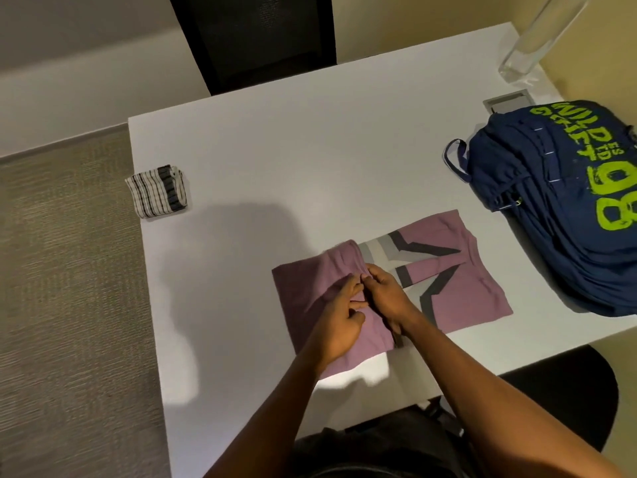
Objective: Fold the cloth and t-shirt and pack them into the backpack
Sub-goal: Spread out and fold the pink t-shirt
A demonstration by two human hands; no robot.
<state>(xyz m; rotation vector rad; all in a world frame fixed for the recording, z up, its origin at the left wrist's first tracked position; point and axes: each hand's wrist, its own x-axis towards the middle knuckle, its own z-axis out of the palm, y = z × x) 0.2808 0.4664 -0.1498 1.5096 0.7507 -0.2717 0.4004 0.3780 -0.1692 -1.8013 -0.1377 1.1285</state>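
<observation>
A mauve t-shirt (462,291) with grey and dark stripes lies partly folded on the white table (310,160), near the front edge. My left hand (339,319) and my right hand (386,293) meet at the middle of the shirt, each pinching a folded edge of its fabric. A small striped cloth (157,191) sits folded at the table's left edge, far from both hands. The navy backpack (565,201) with green lettering lies at the right of the table, its opening not visible.
A clear glass vase (531,43) stands at the back right corner, beside a grey cable hatch (610,103). A black chair (255,39) stands behind the table, and another black seat (579,395) is at the front right. Carpet lies to the left.
</observation>
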